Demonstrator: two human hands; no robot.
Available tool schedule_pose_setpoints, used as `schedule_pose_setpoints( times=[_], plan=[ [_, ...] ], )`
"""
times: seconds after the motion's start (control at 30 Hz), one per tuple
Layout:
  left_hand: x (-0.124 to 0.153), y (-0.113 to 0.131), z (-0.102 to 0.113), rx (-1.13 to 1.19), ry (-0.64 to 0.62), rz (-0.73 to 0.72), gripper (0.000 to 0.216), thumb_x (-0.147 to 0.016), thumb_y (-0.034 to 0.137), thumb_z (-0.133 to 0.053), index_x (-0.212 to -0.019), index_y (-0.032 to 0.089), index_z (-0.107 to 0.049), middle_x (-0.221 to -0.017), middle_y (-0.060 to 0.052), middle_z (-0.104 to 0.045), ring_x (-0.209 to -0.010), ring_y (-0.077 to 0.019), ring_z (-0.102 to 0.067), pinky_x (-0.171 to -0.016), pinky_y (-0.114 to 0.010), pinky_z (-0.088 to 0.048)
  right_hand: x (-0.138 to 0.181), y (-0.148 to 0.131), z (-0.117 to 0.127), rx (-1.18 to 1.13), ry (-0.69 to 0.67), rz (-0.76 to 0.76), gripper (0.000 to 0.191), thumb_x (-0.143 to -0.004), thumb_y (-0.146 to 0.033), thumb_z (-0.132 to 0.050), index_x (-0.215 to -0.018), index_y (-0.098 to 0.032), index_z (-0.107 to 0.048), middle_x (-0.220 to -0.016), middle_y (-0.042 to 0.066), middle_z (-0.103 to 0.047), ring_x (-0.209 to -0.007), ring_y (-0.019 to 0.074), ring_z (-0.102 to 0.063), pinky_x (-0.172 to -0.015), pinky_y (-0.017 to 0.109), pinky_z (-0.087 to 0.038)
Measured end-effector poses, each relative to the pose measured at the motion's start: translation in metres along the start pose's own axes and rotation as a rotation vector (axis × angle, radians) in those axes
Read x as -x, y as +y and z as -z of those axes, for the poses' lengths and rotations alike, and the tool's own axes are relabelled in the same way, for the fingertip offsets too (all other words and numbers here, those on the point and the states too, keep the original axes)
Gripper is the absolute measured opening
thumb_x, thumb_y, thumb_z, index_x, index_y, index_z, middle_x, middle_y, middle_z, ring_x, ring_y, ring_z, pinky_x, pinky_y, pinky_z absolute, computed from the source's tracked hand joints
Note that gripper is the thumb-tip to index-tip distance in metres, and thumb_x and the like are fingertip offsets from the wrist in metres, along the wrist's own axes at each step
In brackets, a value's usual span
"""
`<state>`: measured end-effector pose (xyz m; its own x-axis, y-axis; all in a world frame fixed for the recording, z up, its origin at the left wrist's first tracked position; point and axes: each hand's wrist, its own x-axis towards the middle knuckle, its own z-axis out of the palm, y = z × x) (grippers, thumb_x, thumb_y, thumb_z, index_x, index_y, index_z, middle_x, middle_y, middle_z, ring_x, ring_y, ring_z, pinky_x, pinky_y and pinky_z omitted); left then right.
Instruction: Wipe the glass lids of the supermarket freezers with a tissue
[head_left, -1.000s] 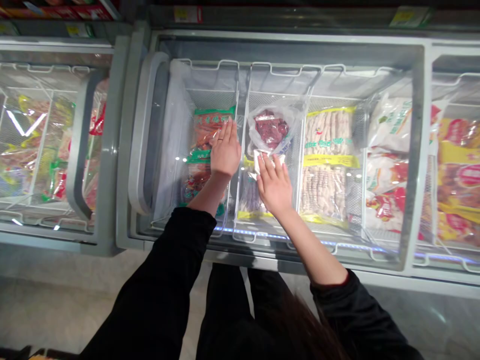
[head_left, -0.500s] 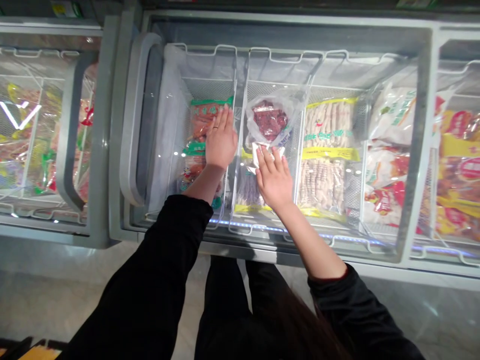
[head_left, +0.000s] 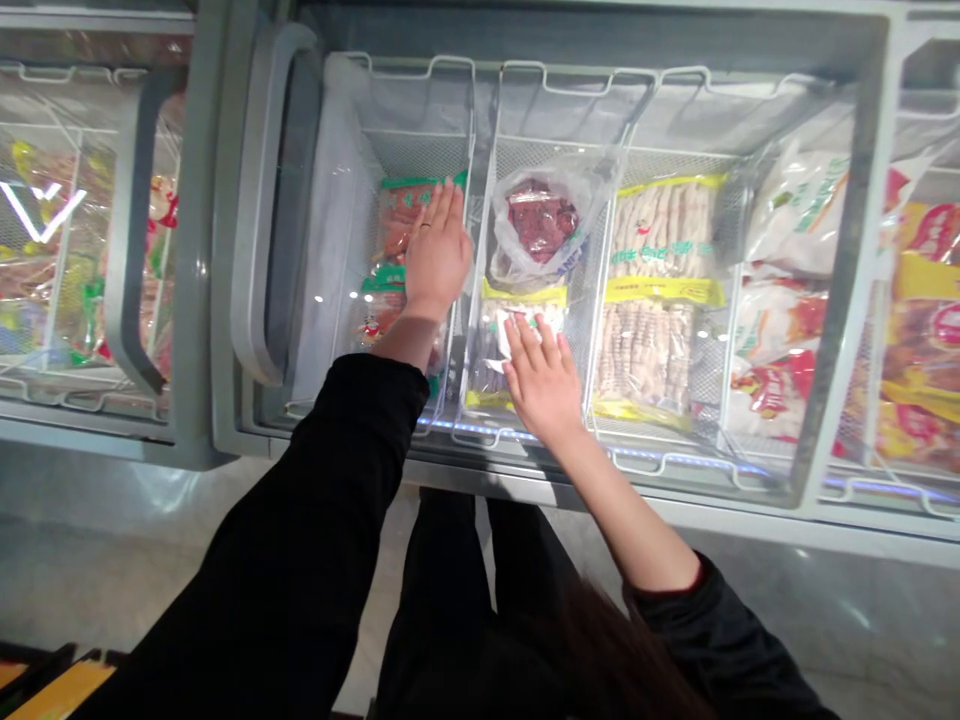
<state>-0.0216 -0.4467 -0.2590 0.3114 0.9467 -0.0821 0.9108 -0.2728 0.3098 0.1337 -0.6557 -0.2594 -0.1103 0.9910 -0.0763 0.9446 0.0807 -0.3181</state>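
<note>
My left hand [head_left: 437,250] lies flat and open, fingers stretched forward, over the bags of red meat [head_left: 405,215] with green edges. My right hand [head_left: 545,378] is open too, palm down and fingers slightly spread. Under its fingertips shows a thin white sheet [head_left: 498,338], like a tissue, over a yellow-edged bag [head_left: 551,296]. Both hands are above a chest freezer with a clear lid; whether the palms touch the lid I cannot tell. Just beyond my right hand is a clear plastic bag of dark red meat [head_left: 541,220].
A grey lid handle [head_left: 251,210] rises left of my hands. White wire dividers [head_left: 615,150] separate the bins. Yellow-edged bags of pale food [head_left: 645,350] lie to the right, then white and red bags [head_left: 776,400]. Another freezer handle [head_left: 135,240] stands farther left.
The freezer sits higher in view. Relative to it, my right hand and the white sheet have slid toward me, uncovering the bag's yellow edge. My left hand stays over the red meat.
</note>
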Motion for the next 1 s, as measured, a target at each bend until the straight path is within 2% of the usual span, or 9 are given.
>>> schedule_pose_setpoints(
  times=[0.1,0.23,0.3,0.4,0.53,0.67,0.77,0.87,1.0],
  plan=[
    [-0.001,0.000,0.001,-0.013,0.027,0.003,0.070,-0.101,0.034,-0.045,-0.171,0.034,-0.036,-0.176,0.010,-0.040,-0.170,-0.0146,-0.016,-0.143,-0.041,-0.020,-0.014,-0.011,-0.002,-0.016,-0.043,0.101,0.064,-0.114,-0.035,-0.033,-0.176,-0.023,-0.024,-0.180,0.003,-0.032,-0.168,0.0287,-0.028,-0.136,0.055,-0.029],
    [-0.003,-0.003,-0.001,-0.003,0.030,0.000,0.070,-0.104,0.028,-0.040,-0.173,0.031,-0.032,-0.180,0.008,-0.032,-0.170,-0.0164,-0.018,-0.143,-0.038,-0.018,-0.048,0.014,0.004,-0.035,0.002,0.085,0.066,-0.113,-0.035,-0.034,-0.177,-0.027,-0.018,-0.181,0.001,-0.032,-0.169,0.0299,-0.026,-0.137,0.059,-0.024],
    [-0.004,-0.005,-0.002,0.022,0.033,0.001,0.068,-0.105,0.025,-0.036,-0.173,0.028,-0.034,-0.181,0.008,-0.030,-0.170,-0.0168,-0.018,-0.143,-0.037,-0.016,-0.044,0.021,0.005,-0.027,0.041,-0.016,0.069,-0.113,-0.035,-0.032,-0.178,-0.026,-0.011,-0.181,0.002,-0.030,-0.169,0.0319,-0.023,-0.137,0.062,-0.023],
    [-0.005,-0.008,-0.006,0.057,0.049,-0.014,0.066,-0.105,0.022,-0.035,-0.171,0.028,-0.039,-0.179,0.009,-0.034,-0.169,-0.0159,-0.023,-0.143,-0.037,-0.016,-0.018,0.009,0.003,-0.011,0.016,-0.088,0.070,-0.113,-0.036,-0.032,-0.178,-0.023,-0.009,-0.182,0.004,-0.028,-0.170,0.0334,-0.021,-0.137,0.062,-0.024],
    [-0.006,-0.008,-0.010,0.098,0.110,-0.002,0.065,-0.104,0.023,-0.041,-0.169,0.034,-0.044,-0.170,0.011,-0.049,-0.167,-0.0169,-0.030,-0.142,-0.038,-0.023,-0.001,-0.015,0.002,0.000,-0.111,0.060,0.067,-0.113,-0.039,-0.034,-0.177,-0.026,-0.020,-0.182,-0.001,-0.029,-0.170,0.0299,-0.021,-0.139,0.056,-0.022],
    [-0.003,-0.006,-0.009,0.113,0.090,0.000,0.067,-0.101,0.019,-0.042,-0.167,0.030,-0.048,-0.172,0.011,-0.046,-0.167,-0.0183,-0.031,-0.142,-0.038,-0.024,-0.016,-0.006,0.007,0.006,-0.091,0.061,0.064,-0.113,-0.038,-0.034,-0.175,-0.024,-0.030,-0.181,-0.001,-0.030,-0.170,0.0277,-0.023,-0.139,0.054,-0.022],
    [0.014,-0.006,-0.005,0.102,0.039,-0.037,0.069,-0.100,0.015,-0.040,-0.169,0.023,-0.043,-0.177,0.006,-0.039,-0.168,-0.0192,-0.028,-0.142,-0.041,-0.021,-0.009,-0.001,0.005,0.000,0.013,-0.115,0.065,-0.112,-0.036,-0.032,-0.174,-0.016,-0.032,-0.181,0.006,-0.032,-0.169,0.0317,-0.025,-0.137,0.059,-0.025],
    [0.050,-0.004,-0.001,0.083,-0.002,-0.053,0.069,-0.102,0.016,-0.040,-0.171,0.020,-0.037,-0.179,-0.001,-0.035,-0.169,-0.0222,-0.026,-0.142,-0.047,-0.020,0.019,-0.019,-0.005,-0.004,0.054,-0.225,0.065,-0.111,-0.033,-0.031,-0.173,-0.012,-0.034,-0.180,0.010,-0.032,-0.168,0.0354,-0.025,-0.135,0.063,-0.026],
    [0.108,0.003,0.003,0.000,-0.030,-0.043,0.064,-0.106,0.014,-0.035,-0.170,0.010,-0.037,-0.180,-0.012,-0.032,-0.169,-0.0231,-0.026,-0.140,-0.044,-0.023,0.033,-0.046,-0.013,-0.022,-0.015,-0.069,0.063,-0.112,-0.033,-0.033,-0.172,-0.019,-0.036,-0.180,0.004,-0.034,-0.168,0.0304,-0.027,-0.137,0.057,-0.025]
  ],
)
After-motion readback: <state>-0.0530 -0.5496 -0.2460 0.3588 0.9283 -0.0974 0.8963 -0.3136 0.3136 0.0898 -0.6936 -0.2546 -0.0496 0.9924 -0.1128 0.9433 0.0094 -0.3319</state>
